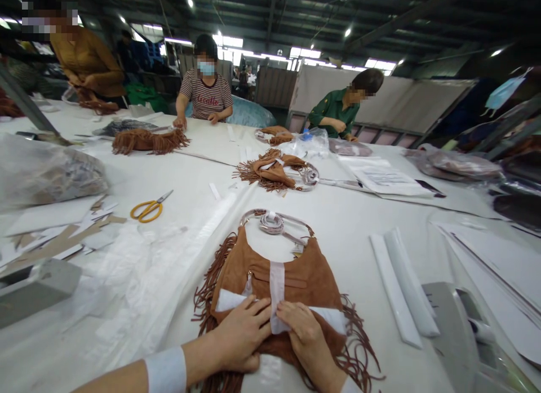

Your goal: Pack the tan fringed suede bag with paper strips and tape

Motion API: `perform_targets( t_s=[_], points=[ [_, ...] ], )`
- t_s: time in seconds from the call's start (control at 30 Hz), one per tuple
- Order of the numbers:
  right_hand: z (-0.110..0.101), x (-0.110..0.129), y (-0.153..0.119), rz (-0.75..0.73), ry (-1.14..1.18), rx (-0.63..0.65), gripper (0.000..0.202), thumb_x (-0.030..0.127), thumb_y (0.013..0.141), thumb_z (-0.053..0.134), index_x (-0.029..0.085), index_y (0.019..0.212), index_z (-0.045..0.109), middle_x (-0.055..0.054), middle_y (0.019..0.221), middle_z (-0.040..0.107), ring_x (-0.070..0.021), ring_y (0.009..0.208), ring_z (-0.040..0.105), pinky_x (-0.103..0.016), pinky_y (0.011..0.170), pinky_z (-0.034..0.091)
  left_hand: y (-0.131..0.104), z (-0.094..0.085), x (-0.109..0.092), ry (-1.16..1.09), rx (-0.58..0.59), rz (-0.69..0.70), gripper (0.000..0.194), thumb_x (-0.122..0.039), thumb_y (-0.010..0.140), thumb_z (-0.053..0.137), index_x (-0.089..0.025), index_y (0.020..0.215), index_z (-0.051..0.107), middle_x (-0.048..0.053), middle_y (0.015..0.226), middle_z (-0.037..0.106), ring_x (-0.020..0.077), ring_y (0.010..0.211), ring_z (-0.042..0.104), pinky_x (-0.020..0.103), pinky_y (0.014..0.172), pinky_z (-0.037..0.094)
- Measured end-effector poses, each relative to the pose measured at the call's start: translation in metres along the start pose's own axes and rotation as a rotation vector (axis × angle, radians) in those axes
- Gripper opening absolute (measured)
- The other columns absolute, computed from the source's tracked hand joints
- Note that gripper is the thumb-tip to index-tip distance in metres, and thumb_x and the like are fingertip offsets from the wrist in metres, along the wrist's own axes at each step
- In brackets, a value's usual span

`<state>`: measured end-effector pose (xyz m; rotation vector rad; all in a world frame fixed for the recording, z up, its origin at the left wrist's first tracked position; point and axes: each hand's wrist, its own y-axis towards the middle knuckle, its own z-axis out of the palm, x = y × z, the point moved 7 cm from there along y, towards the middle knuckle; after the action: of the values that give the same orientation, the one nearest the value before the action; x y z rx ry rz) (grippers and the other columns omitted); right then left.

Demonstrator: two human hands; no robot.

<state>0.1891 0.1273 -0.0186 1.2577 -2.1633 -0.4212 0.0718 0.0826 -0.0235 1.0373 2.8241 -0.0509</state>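
Note:
A brown suede fringed handbag lies flat on the white table in front of me, its wrapped strap coiled inside the handle loop. A whitish strip runs down over the bag's middle and a zipped pocket. Across the bag lies a white padded roll, partly covered by my hands. My left hand rests on the bag left of the strip, fingers stretched out. My right hand lies just right of the strip, its fingers close together and touching the strip's lower part; whether it pinches it is hard to see.
Yellow-handled scissors lie on the left near cardboard scraps and a filled plastic bag. White padded rolls and a grey tape dispenser are at right. Further fringed bags lie ahead, with several people beyond.

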Motion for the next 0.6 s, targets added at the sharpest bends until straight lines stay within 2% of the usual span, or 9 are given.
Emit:
perform_targets(
  t_s=[0.07, 0.13, 0.2, 0.23, 0.27, 0.3, 0.37, 0.47, 0.6],
  points=[
    [-0.006, 0.001, 0.006, 0.043, 0.026, -0.021, 0.035, 0.006, 0.084, 0.039, 0.023, 0.098, 0.067, -0.007, 0.102, 0.073, -0.0226, 0.09, 0.068, -0.043, 0.078, 0.057, 0.0, 0.001, 0.001, -0.025, -0.004, -0.006, 0.061, -0.04, 0.08, 0.05, -0.011, 0.134, 0.042, 0.016, 0.14, 0.043, 0.031, 0.133, 0.032, 0.048, 0.112, 0.022],
    [-0.018, -0.004, 0.021, 0.15, 0.09, -0.083, 0.029, 0.013, 0.087, 0.04, 0.023, 0.095, 0.066, -0.008, 0.097, 0.074, -0.0225, 0.084, 0.068, -0.04, 0.075, 0.057, 0.0, 0.005, 0.002, -0.061, -0.011, -0.016, 0.069, -0.039, 0.08, 0.05, -0.012, 0.141, 0.033, 0.015, 0.145, 0.038, 0.0312, 0.135, 0.03, 0.05, 0.112, 0.022],
    [-0.033, -0.022, 0.046, 0.356, 0.198, -0.148, 0.022, 0.021, 0.09, 0.041, 0.022, 0.096, 0.062, -0.006, 0.081, 0.073, -0.0209, 0.072, 0.069, -0.036, 0.07, 0.058, 0.001, 0.012, 0.004, -0.088, -0.003, -0.024, 0.076, -0.038, 0.078, 0.051, -0.014, 0.145, 0.025, 0.014, 0.151, 0.03, 0.0326, 0.137, 0.027, 0.052, 0.111, 0.022],
    [-0.038, -0.036, 0.061, 0.498, 0.256, -0.15, 0.019, 0.026, 0.092, 0.042, 0.022, 0.097, 0.06, -0.002, 0.067, 0.069, -0.0186, 0.059, 0.066, -0.032, 0.062, 0.057, 0.002, 0.016, 0.005, -0.096, 0.007, -0.026, 0.078, -0.038, 0.077, 0.052, -0.014, 0.146, 0.023, 0.014, 0.154, 0.025, 0.0334, 0.137, 0.025, 0.053, 0.111, 0.022],
    [-0.04, -0.052, 0.076, 0.655, 0.335, -0.14, 0.016, 0.03, 0.093, 0.042, 0.021, 0.095, 0.056, 0.001, 0.061, 0.066, -0.0168, 0.052, 0.064, -0.029, 0.056, 0.056, 0.002, 0.02, 0.005, -0.103, 0.015, -0.029, 0.08, -0.037, 0.076, 0.052, -0.014, 0.146, 0.022, 0.014, 0.155, 0.022, 0.0341, 0.138, 0.024, 0.054, 0.111, 0.022],
    [-0.041, -0.068, 0.093, 0.788, 0.428, -0.122, 0.015, 0.032, 0.094, 0.043, 0.021, 0.092, 0.053, 0.0, 0.066, 0.066, -0.0164, 0.054, 0.065, -0.027, 0.052, 0.055, 0.002, 0.023, 0.006, -0.108, 0.021, -0.028, 0.081, -0.038, 0.076, 0.053, -0.014, 0.147, 0.021, 0.014, 0.156, 0.019, 0.0345, 0.139, 0.023, 0.055, 0.111, 0.022],
    [-0.044, -0.093, 0.132, 0.856, 0.486, -0.074, 0.011, 0.025, 0.094, 0.042, 0.02, 0.09, 0.05, -0.002, 0.082, 0.069, -0.0152, 0.066, 0.069, -0.023, 0.052, 0.056, 0.002, 0.027, 0.007, -0.119, 0.021, -0.026, 0.083, -0.038, 0.076, 0.053, -0.014, 0.148, 0.019, 0.013, 0.157, 0.016, 0.0346, 0.139, 0.021, 0.054, 0.111, 0.022],
    [-0.034, -0.13, 0.175, 0.973, 0.499, 0.05, 0.01, 0.017, 0.093, 0.044, 0.016, 0.086, 0.051, -0.003, 0.069, 0.066, -0.0153, 0.059, 0.068, -0.024, 0.049, 0.056, 0.002, 0.027, 0.007, -0.128, 0.003, -0.021, 0.081, -0.039, 0.078, 0.052, -0.014, 0.148, 0.019, 0.013, 0.157, 0.016, 0.0338, 0.14, 0.022, 0.053, 0.112, 0.022],
    [-0.009, -0.162, 0.197, 1.082, 0.469, 0.192, 0.015, 0.023, 0.095, 0.05, 0.012, 0.088, 0.057, 0.002, 0.062, 0.063, -0.0122, 0.054, 0.065, -0.023, 0.049, 0.054, 0.003, 0.026, 0.008, -0.121, -0.019, -0.011, 0.075, -0.041, 0.084, 0.048, -0.014, 0.148, 0.019, 0.012, 0.157, 0.018, 0.0326, 0.139, 0.024, 0.052, 0.111, 0.025]
  ],
)
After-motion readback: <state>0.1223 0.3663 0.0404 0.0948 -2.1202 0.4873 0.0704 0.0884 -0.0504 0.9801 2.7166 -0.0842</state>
